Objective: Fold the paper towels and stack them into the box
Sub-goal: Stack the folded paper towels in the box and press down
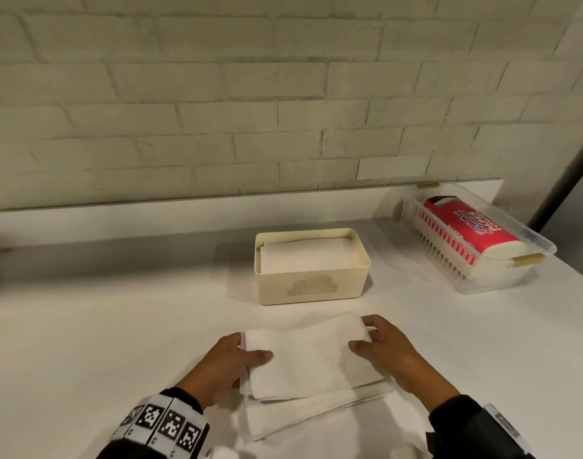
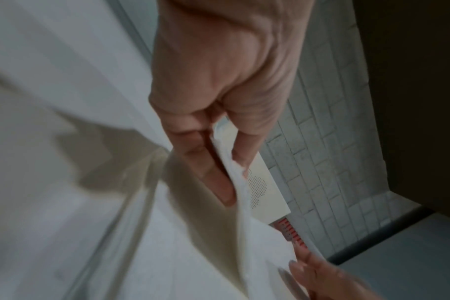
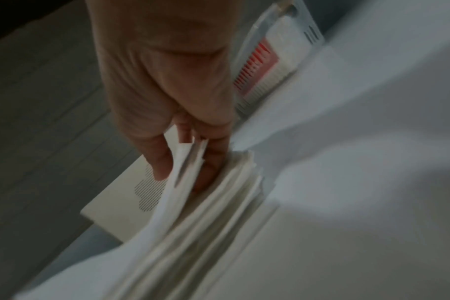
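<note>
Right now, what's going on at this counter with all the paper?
A person is folding paper towels. The left hand and right hand each pinch an end of a folded towel above the unfolded pile. Behind it, the cream box already holds folded towels.

— What carries everything here?
— A white table [image 1: 117, 342], set against a pale brick wall.
— What sits on it?
— A cream box [image 1: 311, 286] near the middle, with folded paper inside. At the far right, well apart, a clear bin [image 1: 502, 283] holding a red package. At the near edge lies a stack of paper towels [image 1: 316, 415], flat on the surface.
</note>
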`<action>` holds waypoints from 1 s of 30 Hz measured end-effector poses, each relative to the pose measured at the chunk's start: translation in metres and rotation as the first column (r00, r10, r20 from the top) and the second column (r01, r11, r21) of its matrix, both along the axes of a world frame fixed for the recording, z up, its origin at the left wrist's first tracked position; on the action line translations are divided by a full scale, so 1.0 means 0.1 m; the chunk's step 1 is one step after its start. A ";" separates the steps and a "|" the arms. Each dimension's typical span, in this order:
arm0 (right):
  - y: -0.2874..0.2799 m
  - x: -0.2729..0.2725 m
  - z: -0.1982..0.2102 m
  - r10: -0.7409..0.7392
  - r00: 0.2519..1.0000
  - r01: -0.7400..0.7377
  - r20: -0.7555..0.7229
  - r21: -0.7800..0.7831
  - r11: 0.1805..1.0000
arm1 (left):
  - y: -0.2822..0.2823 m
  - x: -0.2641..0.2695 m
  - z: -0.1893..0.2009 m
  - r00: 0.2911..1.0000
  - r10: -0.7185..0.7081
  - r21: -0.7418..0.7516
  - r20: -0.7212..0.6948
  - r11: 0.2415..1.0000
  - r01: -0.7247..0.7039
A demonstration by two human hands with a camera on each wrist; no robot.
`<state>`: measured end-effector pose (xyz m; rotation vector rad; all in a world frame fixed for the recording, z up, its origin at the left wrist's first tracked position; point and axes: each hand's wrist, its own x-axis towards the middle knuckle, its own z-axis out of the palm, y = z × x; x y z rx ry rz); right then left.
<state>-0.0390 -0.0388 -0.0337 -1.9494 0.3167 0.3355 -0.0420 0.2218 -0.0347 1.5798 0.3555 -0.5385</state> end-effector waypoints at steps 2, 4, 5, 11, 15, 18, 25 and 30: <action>0.04 -0.04 0.04 0.099 0.994 -0.085 0.040 -0.270 0.959 | -0.02 -0.02 -0.02 1.000 0.027 0.014 -0.005 1.000 -0.027; 0.06 -0.08 0.07 0.199 0.979 -0.162 0.054 -0.391 0.906 | -0.02 -0.04 -0.04 0.999 0.042 -0.006 -0.018 0.999 -0.042; 0.06 -0.09 0.07 0.227 0.972 -0.185 0.059 -0.400 0.898 | -0.01 -0.04 -0.06 0.998 0.047 -0.026 -0.031 0.998 -0.048; 0.00 -0.10 0.02 0.154 0.979 -0.053 0.136 -0.557 0.829 | 0.02 -0.06 -0.20 0.993 0.054 -0.085 -0.103 0.994 -0.063; 0.08 -0.17 0.10 0.464 0.875 -0.252 0.137 -0.690 0.678 | 0.00 -0.04 -0.25 0.990 0.095 -0.073 -0.107 0.992 -0.103; 0.34 -0.19 0.07 0.676 0.718 -0.391 0.165 -0.707 0.589 | -0.03 -0.06 -0.21 0.990 0.085 -0.066 -0.117 0.993 -0.094; 0.67 -0.22 -0.13 0.785 0.562 -0.434 0.262 -0.714 0.549 | -0.01 -0.07 -0.23 0.985 0.106 -0.060 -0.138 0.992 -0.115; 0.75 -0.24 -0.18 0.756 0.526 -0.304 0.389 -0.744 0.595 | -0.02 -0.11 -0.18 0.984 0.097 -0.082 -0.148 0.991 -0.110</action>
